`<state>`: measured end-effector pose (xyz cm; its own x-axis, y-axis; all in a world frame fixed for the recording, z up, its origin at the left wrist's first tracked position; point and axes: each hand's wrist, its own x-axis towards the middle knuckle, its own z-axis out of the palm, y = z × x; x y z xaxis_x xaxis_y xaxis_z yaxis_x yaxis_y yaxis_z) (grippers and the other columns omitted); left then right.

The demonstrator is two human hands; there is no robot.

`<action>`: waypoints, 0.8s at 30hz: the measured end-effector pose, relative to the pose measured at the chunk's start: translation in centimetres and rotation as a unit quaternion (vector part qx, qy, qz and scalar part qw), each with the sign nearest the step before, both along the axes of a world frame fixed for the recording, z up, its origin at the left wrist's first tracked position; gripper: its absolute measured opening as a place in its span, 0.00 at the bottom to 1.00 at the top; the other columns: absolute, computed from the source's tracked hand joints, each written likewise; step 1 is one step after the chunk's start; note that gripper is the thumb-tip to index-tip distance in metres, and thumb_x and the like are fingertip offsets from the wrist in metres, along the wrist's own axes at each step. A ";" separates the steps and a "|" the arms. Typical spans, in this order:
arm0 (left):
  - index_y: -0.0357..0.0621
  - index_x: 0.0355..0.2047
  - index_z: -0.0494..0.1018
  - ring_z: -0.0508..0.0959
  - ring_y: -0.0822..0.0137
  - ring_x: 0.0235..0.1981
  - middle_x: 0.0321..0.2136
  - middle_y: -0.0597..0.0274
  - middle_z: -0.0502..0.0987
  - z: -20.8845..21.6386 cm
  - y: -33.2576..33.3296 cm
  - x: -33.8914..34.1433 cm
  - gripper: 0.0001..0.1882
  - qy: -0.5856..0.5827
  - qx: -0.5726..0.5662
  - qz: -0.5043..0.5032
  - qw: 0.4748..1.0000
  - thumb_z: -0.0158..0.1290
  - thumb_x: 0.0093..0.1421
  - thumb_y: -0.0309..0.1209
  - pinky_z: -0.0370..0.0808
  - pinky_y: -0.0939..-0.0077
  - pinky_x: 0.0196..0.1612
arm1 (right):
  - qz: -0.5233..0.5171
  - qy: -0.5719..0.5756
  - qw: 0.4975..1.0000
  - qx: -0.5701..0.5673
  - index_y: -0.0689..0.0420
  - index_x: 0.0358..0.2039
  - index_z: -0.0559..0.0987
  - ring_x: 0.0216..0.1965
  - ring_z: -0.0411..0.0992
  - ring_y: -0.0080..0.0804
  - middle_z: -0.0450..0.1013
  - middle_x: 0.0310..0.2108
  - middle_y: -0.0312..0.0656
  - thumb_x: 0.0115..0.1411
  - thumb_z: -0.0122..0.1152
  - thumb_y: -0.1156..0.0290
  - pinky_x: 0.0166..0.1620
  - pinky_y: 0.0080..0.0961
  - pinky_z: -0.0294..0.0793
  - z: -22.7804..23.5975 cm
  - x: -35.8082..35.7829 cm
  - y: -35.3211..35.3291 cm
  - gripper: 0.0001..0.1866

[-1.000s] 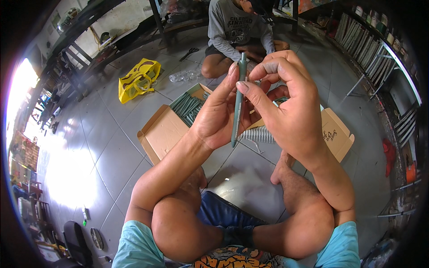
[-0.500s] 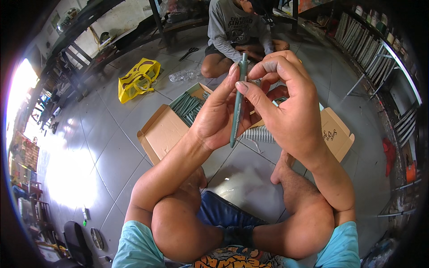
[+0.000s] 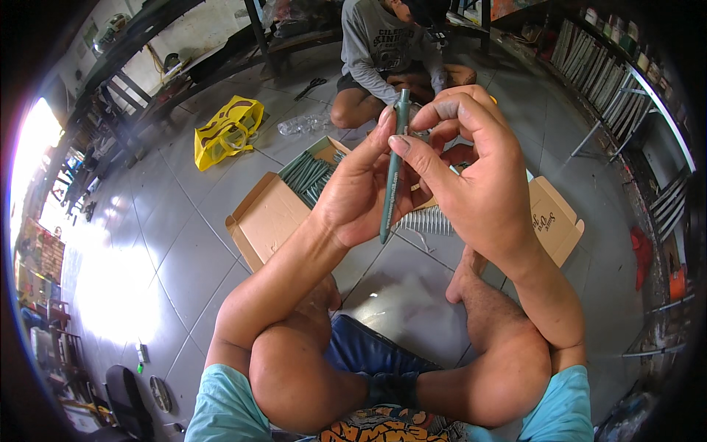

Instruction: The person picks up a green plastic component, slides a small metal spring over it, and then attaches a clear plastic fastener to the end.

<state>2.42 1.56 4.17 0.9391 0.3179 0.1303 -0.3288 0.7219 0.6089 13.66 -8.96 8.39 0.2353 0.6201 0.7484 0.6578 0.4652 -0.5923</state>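
A dark green click pen stands nearly upright in front of me, button end up and slightly tilted right. My left hand holds it, thumb along the upper barrel, other fingers behind it. From the right, the thumb of my right hand presses on the barrel below the clip, its fingers curled behind; their tips are partly hidden. Beyond my hands lies an open cardboard box with many similar pens, its left flap and right flap folded out. A row of pale, thin pieces shows beneath my right hand.
Across from me a person in a grey sleeve sits cross-legged on the floor. A yellow bag, crumpled clear plastic and scissors lie to the far left. A metal rack lines the right side.
The pen has rolled slightly between my fingers, so its white lettering faces me more fully. Both hands stay almost in the same place.
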 end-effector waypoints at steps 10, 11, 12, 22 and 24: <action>0.45 0.46 0.77 0.76 0.68 0.40 0.43 0.63 0.78 0.1 -0.1 -0.1 0.25 0.024 -0.002 -0.001 1.000 0.49 0.66 0.54 0.73 0.70 0.48 | 0.003 -0.002 1.000 -0.013 0.61 0.32 0.74 0.31 0.72 0.19 0.67 0.37 0.35 0.55 0.71 0.76 0.28 0.14 0.75 -0.1 0.2 -0.1 0.11; 0.45 0.45 0.77 0.76 0.68 0.40 0.42 0.63 0.78 0.0 -0.1 -0.1 0.25 0.025 -0.005 -0.003 1.000 0.49 0.66 0.54 0.73 0.71 0.48 | 0.006 0.004 1.000 -0.014 0.61 0.32 0.75 0.31 0.72 0.19 0.67 0.37 0.35 0.55 0.71 0.76 0.27 0.14 0.75 -0.1 0.2 -0.2 0.11; 0.45 0.45 0.77 0.76 0.69 0.40 0.42 0.63 0.78 0.0 -0.1 -0.1 0.25 0.026 -0.007 -0.004 1.000 0.49 0.66 0.54 0.73 0.71 0.47 | 0.008 0.010 1.000 -0.014 0.61 0.31 0.75 0.31 0.72 0.19 0.67 0.36 0.35 0.55 0.71 0.75 0.27 0.14 0.76 -0.1 0.2 -0.1 0.11; 0.52 0.52 0.72 0.76 0.68 0.42 0.40 0.66 0.78 -0.6 0.2 -0.4 0.20 0.006 0.003 0.000 1.000 0.52 0.65 0.48 0.74 0.68 0.47 | 0.007 0.074 0.992 -0.097 0.63 0.46 0.70 0.28 0.68 0.13 0.68 0.39 0.38 0.51 0.76 0.73 0.26 0.12 0.72 0.6 0.4 -0.9 0.26; 0.52 0.53 0.72 0.76 0.68 0.43 0.41 0.66 0.78 -0.6 0.2 -0.5 0.20 0.007 0.016 -0.011 1.000 0.52 0.65 0.46 0.73 0.68 0.47 | 0.033 0.076 0.992 -0.090 0.63 0.47 0.71 0.28 0.68 0.12 0.69 0.37 0.38 0.52 0.75 0.73 0.27 0.12 0.73 0.4 0.8 -0.6 0.25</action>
